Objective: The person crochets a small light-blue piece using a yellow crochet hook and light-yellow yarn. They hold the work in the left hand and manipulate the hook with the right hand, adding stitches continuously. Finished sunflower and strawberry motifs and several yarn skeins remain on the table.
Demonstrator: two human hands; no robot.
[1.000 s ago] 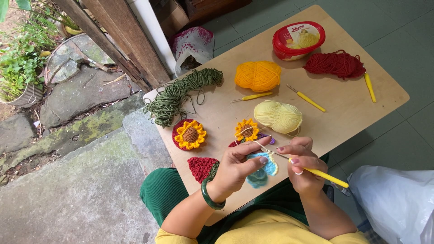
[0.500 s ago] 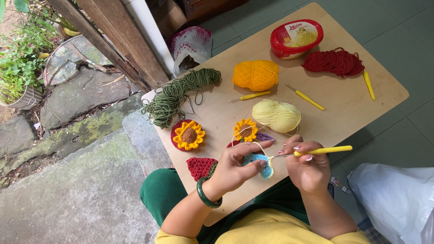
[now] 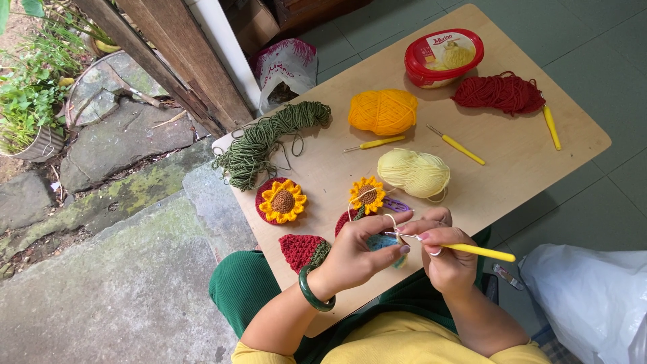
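My left hand (image 3: 357,253) pinches a small blue crochet piece (image 3: 381,243) over the near edge of the wooden table (image 3: 512,168); a green bangle circles that wrist. My right hand (image 3: 445,259) grips a yellow-handled crochet hook (image 3: 478,251) whose tip meets the blue piece. A thin pale strand runs from the work up to the pale yellow yarn ball (image 3: 413,172). Just beyond my hands lie a small crocheted sunflower (image 3: 366,195), a larger sunflower coaster with a red rim (image 3: 281,201) and a red and green wedge-shaped piece (image 3: 303,250).
Further back lie green yarn (image 3: 266,141), an orange yarn ball (image 3: 383,111), red yarn (image 3: 499,92), three spare yellow hooks (image 3: 461,146) and a red-lidded tub (image 3: 443,58). A white plastic bag (image 3: 586,296) sits on the floor at right. Stone paving and plants are at left.
My right hand has swung the hook from pointing down-right to nearly level, and both hands have drawn closer together around the blue piece.
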